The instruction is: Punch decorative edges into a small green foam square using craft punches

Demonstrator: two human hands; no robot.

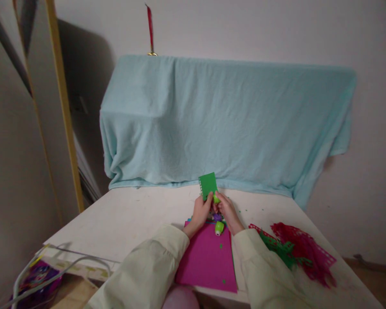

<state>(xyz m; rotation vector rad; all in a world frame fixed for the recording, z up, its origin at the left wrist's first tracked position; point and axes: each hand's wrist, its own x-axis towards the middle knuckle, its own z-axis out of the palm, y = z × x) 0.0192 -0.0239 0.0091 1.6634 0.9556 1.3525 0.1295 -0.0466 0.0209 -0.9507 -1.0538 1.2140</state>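
Note:
A green sheet (207, 183) with a row of punched holes along its left edge stands up from my left hand (201, 211), whose fingers are closed on its lower part. My right hand (227, 209) grips a small lime-green craft punch (216, 199) at the sheet's lower right corner. Whether the punch's slot is around the paper is hidden by my fingers. Just below my hands lie a purple punch (217, 217) and another lime-green punch with a white part (219, 228). They rest at the top of a magenta sheet (207, 262), which has a few green cut-outs on it.
On the white table (154, 206), punched red and magenta scraps (304, 246) and green scraps (281, 251) are heaped at the right. A light-blue cloth (228, 120) drapes over something behind the table. White metal tubing (62, 268) curves at the lower left.

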